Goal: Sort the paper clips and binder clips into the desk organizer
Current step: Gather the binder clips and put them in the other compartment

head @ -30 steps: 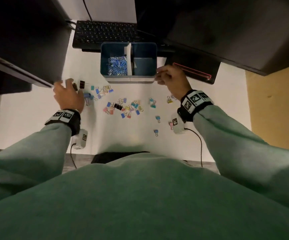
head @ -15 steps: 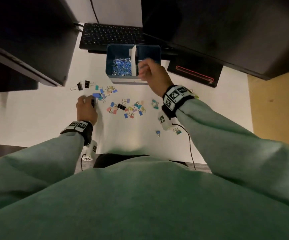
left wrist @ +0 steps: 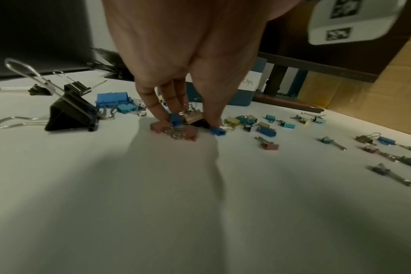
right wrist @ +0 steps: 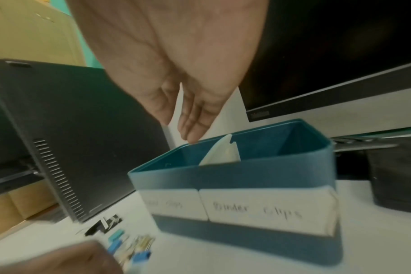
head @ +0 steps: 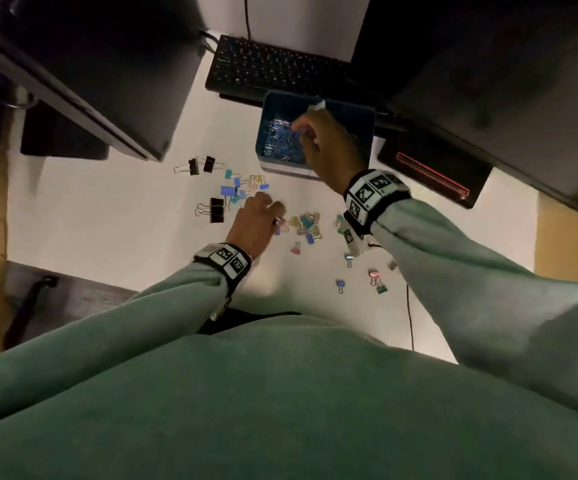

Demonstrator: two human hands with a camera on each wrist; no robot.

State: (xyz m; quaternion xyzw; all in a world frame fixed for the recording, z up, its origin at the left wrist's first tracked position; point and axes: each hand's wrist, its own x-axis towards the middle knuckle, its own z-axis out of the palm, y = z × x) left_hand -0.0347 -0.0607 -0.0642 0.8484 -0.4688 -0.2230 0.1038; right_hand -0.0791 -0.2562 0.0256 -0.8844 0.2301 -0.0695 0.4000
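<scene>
A blue desk organizer stands at the back of the white desk, split by a white divider. Blue paper clips fill its left compartment; the right one is labelled "Binder Clips". My right hand hovers over the left compartment with straight, empty fingers. My left hand reaches down into a cluster of small coloured binder clips, fingertips pinching them. A large black binder clip and a blue one lie to its left.
More small clips are scattered mid-desk, with others near my right sleeve. Two black clips lie further left. A keyboard sits behind the organizer, between dark screens. A black box is at the right.
My right hand moved left from beside the organizer to above its paper-clip compartment. My left hand moved right from the black clips to the coloured cluster.
</scene>
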